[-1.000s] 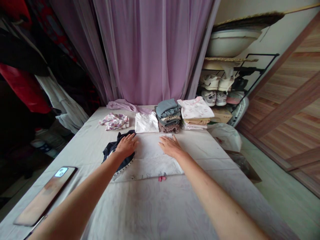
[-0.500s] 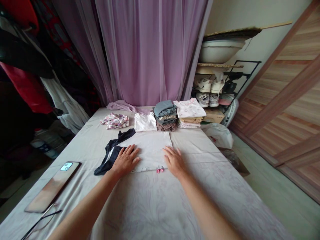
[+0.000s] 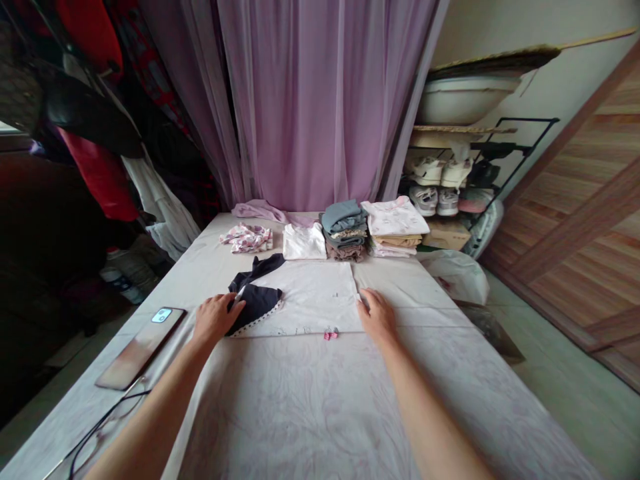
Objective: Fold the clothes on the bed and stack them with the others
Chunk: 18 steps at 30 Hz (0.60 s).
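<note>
A pale bed (image 3: 320, 407) filled the view, with stacks of folded clothes (image 3: 345, 233) at twelve o'clock and a phone (image 3: 141, 348) at nine. A white cloth (image 3: 310, 297) lay flat between the hands, its long axis running side to side. The left hand (image 3: 217, 319), arm reaching toward eleven, sat on a dark garment (image 3: 257, 301) over the cloth's left end. The right hand (image 3: 377, 315), fingers close together, touched the cloth's right edge. Whether either hand gripped could not be told.

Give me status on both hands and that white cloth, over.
Left hand at dark garment, grip unclear. Right hand open on edge of white cloth. Phone beside left hand, apart from cloth.
</note>
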Each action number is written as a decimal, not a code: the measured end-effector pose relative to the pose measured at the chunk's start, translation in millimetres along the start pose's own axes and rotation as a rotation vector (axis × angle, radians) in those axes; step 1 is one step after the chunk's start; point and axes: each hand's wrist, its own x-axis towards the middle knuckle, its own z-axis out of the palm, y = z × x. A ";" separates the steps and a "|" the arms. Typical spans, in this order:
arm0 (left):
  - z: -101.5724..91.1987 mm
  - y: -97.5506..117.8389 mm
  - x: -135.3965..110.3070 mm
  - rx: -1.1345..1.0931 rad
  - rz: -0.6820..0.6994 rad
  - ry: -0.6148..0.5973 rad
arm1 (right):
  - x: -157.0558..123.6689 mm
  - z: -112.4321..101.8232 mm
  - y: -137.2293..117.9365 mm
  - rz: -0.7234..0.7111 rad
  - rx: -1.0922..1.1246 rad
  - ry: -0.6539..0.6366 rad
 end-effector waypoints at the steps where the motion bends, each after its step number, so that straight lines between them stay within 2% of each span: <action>1: -3.4 2.0 0.6 0.012 -0.006 -0.008 | 3.1 2.4 1.5 0.001 -0.016 -0.019; 8: -13.8 17.1 17.4 0.009 -0.060 -0.097 | 19.5 5.1 9.1 0.036 -0.063 -0.165; 11: -12.6 20.2 22.2 -0.041 -0.061 -0.035 | 26.6 2.8 10.1 0.061 -0.047 -0.212; 15: -8.1 21.6 23.6 -0.178 -0.075 0.105 | 28.7 1.9 11.7 0.034 -0.026 -0.139; 18: -2.2 20.2 27.9 -0.245 -0.080 0.128 | 23.5 3.7 12.0 0.029 -0.039 -0.078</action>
